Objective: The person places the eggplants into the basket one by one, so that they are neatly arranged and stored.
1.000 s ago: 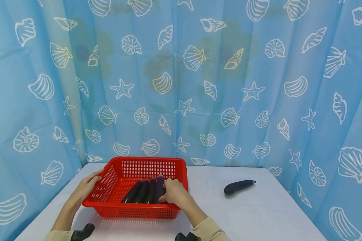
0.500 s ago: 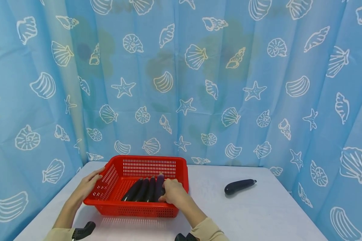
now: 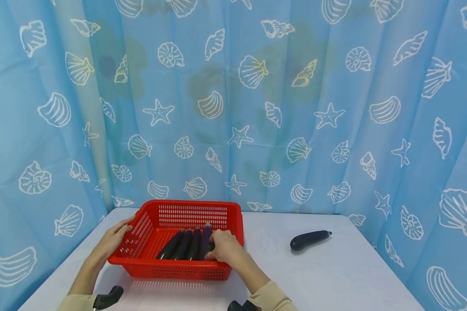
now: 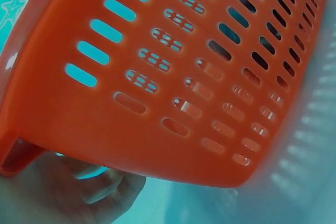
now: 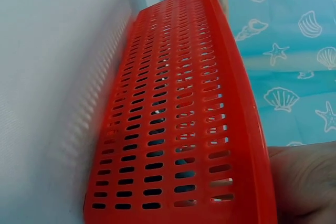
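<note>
A red plastic basket (image 3: 179, 272) with slotted walls stands on the table, left of the middle. Inside, on its right half, several dark purple eggplants (image 3: 183, 246) lie side by side. My left hand (image 3: 110, 239) holds the basket's left rim; in the left wrist view its bent fingers (image 4: 113, 195) show outside the wall, below the rim. My right hand (image 3: 227, 248) reaches over the front right rim and grips an eggplant at the right end of the row, mostly hidden under the hand. In the right wrist view the basket wall hides its fingertips.
One more eggplant (image 3: 310, 240) lies on the white table (image 3: 319, 280) to the right of the basket. A blue curtain (image 3: 233, 108) with shell prints hangs behind the table and along both sides. Black wrist devices (image 3: 109, 298) show by the sleeves.
The head view has shifted slightly. Both hands keep their places on the basket and at the row of eggplants, with hardly any movement.
</note>
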Tool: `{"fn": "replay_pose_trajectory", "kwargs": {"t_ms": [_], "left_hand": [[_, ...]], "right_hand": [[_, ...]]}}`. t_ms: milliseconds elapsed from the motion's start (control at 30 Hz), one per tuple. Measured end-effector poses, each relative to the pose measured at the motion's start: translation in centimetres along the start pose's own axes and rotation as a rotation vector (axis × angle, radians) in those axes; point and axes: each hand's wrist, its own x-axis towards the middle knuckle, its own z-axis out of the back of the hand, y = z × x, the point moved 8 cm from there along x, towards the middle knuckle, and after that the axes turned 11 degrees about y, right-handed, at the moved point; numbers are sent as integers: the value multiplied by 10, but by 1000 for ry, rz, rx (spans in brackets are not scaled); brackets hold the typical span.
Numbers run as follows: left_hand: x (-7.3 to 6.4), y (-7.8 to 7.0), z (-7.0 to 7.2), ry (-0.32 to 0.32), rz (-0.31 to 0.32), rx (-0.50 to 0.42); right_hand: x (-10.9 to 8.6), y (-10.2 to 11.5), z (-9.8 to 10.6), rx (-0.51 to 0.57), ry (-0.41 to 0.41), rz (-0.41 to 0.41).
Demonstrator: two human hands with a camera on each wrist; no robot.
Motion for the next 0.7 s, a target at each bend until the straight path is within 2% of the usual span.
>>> {"fn": "replay_pose_trajectory", "kwargs": {"t_ms": [200, 433, 700], "left_hand": [[1, 0, 0, 5, -1, -8], [0, -1, 1, 7, 6, -26], [1, 2, 0, 12, 5, -24]], "right_hand": [[-2, -1, 4, 39, 20, 12], [-8, -3, 11, 156, 33, 61], [-13, -7, 18, 206, 43, 101]]}}
